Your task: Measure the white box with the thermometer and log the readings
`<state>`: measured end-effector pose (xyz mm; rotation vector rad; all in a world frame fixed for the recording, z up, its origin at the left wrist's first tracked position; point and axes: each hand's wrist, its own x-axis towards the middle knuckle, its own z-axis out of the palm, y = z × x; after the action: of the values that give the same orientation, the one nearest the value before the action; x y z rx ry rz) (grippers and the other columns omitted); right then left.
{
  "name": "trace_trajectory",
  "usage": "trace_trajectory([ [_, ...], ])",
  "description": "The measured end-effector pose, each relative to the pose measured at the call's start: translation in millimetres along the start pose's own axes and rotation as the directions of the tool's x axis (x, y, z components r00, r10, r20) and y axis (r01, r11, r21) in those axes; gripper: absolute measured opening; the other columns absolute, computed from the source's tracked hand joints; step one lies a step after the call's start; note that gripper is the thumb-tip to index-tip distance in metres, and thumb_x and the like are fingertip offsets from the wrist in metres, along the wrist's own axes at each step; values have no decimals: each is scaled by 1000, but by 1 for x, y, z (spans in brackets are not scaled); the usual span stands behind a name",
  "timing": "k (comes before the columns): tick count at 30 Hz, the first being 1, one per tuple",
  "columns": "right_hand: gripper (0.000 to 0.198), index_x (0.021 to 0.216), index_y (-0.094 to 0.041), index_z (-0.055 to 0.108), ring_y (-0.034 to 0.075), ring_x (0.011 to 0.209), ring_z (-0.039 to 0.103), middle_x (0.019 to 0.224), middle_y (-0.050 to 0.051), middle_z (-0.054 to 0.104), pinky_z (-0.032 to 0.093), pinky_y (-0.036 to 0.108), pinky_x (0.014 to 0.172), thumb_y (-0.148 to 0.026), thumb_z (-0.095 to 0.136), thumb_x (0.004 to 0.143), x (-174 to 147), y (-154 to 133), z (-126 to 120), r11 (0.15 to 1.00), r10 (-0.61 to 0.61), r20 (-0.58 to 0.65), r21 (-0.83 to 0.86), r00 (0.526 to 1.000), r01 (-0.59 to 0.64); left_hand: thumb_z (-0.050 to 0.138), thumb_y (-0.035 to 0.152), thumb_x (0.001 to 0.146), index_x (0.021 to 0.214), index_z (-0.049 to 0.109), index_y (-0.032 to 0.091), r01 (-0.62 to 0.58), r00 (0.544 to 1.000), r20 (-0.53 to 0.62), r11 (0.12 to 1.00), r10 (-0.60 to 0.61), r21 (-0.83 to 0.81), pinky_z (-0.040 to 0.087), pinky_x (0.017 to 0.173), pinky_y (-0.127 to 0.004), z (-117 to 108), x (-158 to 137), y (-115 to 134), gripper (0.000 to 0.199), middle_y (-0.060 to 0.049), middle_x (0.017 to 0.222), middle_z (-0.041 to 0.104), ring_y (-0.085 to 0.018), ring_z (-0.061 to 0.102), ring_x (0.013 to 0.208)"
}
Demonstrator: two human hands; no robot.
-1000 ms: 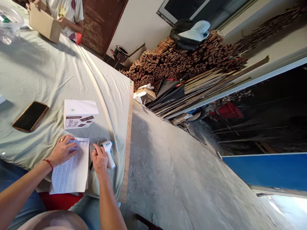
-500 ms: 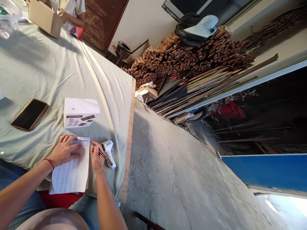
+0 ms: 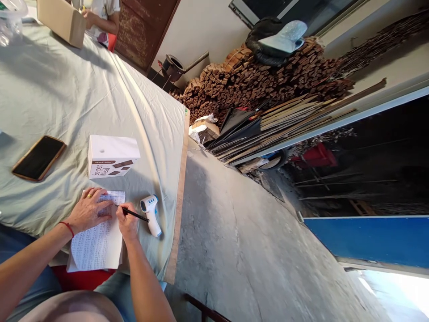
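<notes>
Several lines of handwriting cover the sheets of paper point(image 3: 97, 246) in front of me on the cloth-covered table. My left hand point(image 3: 90, 211) rests flat on their upper left part, fingers spread, with a ring and a red wrist cord. A black pen point(image 3: 136, 214) is pinched in my right hand point(image 3: 127, 222), its tip at the right part of the top sheet. Just right of that hand lies a white and blue infrared thermometer point(image 3: 151, 215). Beyond the paper stands a white box point(image 3: 113, 156) with brown print.
A smartphone point(image 3: 39, 158) lies on the table point(image 3: 77, 103) to the left. At the far end a person point(image 3: 103, 20) sits behind a cardboard box point(image 3: 62, 22), beside a clear plastic container point(image 3: 11, 22). Stacked firewood point(image 3: 248, 80) lines the wall past the table's right edge.
My right hand has moved left with the pen, from beside the thermometer onto the paper's right part. The thermometer is now uncovered. My left hand stays on the paper.
</notes>
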<state>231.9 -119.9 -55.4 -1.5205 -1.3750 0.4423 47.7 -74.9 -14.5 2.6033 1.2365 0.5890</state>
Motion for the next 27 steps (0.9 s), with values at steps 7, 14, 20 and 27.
trace_trajectory([
  [7, 27, 82, -23, 60, 16, 58, 58, 66, 0, 62, 50, 27, 59, -42, 50, 99, 0, 1, 0, 998, -51, 2, -20, 999, 51, 79, 42, 84, 116, 76, 32, -1, 1000, -5, 1000, 1, -1, 39, 114, -51, 1, 0, 0, 34, -9, 131, 62, -31, 53, 125],
  [14, 27, 82, -23, 59, 16, 58, 58, 65, -1, 62, 50, 27, 59, -42, 50, 98, 0, 2, 0, 999, -33, 8, -21, 999, 33, 79, 43, 84, 116, 76, 33, 3, 1000, 6, 1000, -3, 9, 39, 113, -50, -1, 0, 0, 33, -8, 131, 62, -30, 54, 124],
  [20, 24, 81, -23, 59, 15, 57, 57, 65, -1, 61, 50, 27, 58, -40, 52, 97, 0, 2, 0, 999, -35, 17, 10, 999, 35, 79, 43, 83, 116, 76, 32, -2, 1000, 7, 1000, 2, 15, 39, 113, -50, -1, 1, 1, 34, -9, 130, 62, -30, 54, 124],
  [27, 23, 84, -23, 60, 16, 59, 58, 67, 0, 62, 51, 27, 59, -38, 50, 97, 0, 2, 1, 999, -37, -4, 10, 999, 37, 78, 42, 84, 116, 75, 33, -2, 1000, -6, 1000, 2, -13, 38, 113, -50, -1, 1, 0, 33, -7, 132, 62, -30, 54, 125],
])
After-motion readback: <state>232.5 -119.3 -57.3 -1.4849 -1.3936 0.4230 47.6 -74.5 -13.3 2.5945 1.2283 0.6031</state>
